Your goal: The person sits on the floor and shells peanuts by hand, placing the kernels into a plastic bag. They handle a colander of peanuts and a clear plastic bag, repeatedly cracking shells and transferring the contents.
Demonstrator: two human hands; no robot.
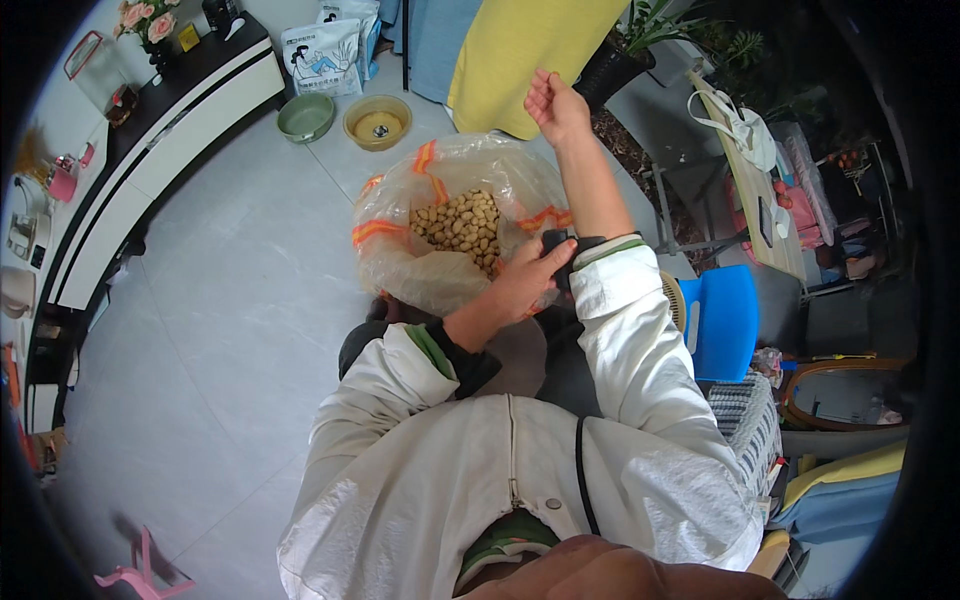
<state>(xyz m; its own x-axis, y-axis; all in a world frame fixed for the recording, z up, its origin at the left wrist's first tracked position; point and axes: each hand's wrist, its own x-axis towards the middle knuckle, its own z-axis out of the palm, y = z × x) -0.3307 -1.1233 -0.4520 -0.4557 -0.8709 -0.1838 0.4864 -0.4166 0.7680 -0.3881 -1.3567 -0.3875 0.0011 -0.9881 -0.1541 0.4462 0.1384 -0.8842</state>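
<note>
My left hand [525, 279] grips a black wrist-worn device [559, 255] at my right wrist, thumb on top of it. A black strap runs from it beside the white sleeve cuff. My right hand [556, 106] is raised beyond the far right rim of the sack, palm turned up, fingers loosely curled and holding nothing. Below both forearms stands a translucent plastic sack [397, 259] with orange and yellow stripes. Its mouth is rolled open, and unshelled peanuts [459, 225] lie inside. My left forearm and hand hide part of the sack's near side.
A green basin [306, 118] and a tan bowl [377, 122] rest on the tiled floor past the sack, near printed bags [324, 61]. A blue plastic chair [724, 322] stands at right, below a wooden table [757, 195]. A long cabinet [142, 169] lines the left.
</note>
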